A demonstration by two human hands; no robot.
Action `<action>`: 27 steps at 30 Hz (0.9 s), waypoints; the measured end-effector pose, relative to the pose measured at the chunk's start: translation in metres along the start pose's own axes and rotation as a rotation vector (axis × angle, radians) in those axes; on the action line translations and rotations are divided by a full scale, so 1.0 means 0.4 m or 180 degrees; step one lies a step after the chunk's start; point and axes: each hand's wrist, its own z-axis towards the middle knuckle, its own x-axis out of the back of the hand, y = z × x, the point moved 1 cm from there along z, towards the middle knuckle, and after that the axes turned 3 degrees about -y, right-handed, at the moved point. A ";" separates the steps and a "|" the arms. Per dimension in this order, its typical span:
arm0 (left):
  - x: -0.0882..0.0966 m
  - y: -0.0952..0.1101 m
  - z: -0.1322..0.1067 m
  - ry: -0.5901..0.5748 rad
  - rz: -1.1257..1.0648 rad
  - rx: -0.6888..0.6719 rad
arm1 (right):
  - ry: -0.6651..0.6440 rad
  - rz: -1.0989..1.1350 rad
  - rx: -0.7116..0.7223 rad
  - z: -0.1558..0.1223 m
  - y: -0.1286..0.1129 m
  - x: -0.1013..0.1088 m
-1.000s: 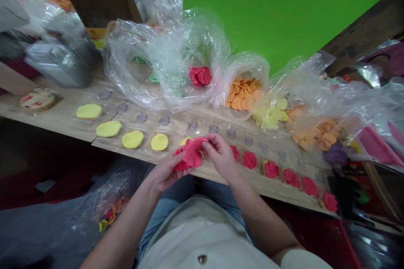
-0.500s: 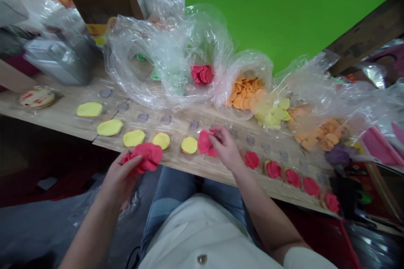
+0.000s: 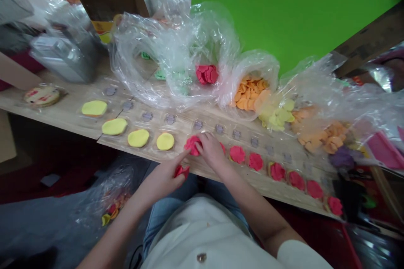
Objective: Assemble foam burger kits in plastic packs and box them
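My left hand (image 3: 162, 180) is closed around red petal-shaped pieces (image 3: 182, 171) at the table's front edge, its index finger stretched towards my right hand. My right hand (image 3: 211, 149) has its fingertips on a red scalloped flower piece (image 3: 192, 145), which lies flat in the row and hides what is beneath it. To the left lie several yellow discs, the nearest a yellow disc (image 3: 165, 141) on clear plastic. Rightward the row carries on with several red flower pieces, among them a red flower piece (image 3: 237, 154) with a yellow edge showing under it.
Behind the row, small clear plastic parts (image 3: 198, 125) lie in a line. Clear bags hold red pieces (image 3: 206, 74), orange pieces (image 3: 250, 93) and yellow pieces (image 3: 277, 115). A green panel (image 3: 293, 12) stands at the back; a silver container (image 3: 65, 59) is at left.
My right hand has moved left and down with a red flower piece, covering the spot where a yellow disc showed. My left hand has come right beside it, still holding red pieces.
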 end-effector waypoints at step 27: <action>0.063 -0.005 -0.005 0.0391 -0.1982 0.0570 | 0.0352 0.0630 -0.0148 -0.044 -0.024 0.008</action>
